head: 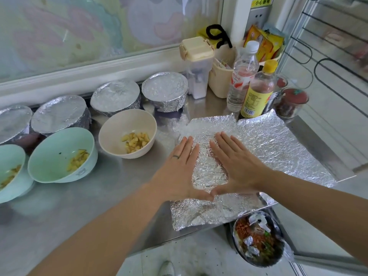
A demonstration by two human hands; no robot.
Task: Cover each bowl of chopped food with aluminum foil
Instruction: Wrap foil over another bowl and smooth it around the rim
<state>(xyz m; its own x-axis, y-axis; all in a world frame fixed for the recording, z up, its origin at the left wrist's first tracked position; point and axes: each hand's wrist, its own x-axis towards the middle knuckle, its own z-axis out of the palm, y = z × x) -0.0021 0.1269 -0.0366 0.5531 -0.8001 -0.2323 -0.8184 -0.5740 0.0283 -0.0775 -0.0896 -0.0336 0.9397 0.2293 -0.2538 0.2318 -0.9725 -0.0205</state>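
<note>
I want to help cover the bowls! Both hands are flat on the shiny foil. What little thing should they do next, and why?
Probably pick up the foil sheet and lay it over the beige bowl. The left hand and right hand lie flat on the sheet, which looks mostly smooth, and that bowl is the nearest one with its chopped food uncovered.

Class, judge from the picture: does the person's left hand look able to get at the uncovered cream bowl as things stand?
Probably yes. The left hand lies flat on the foil sheet, holding nothing; the cream bowl stands close to its left, with nothing between them.
</note>
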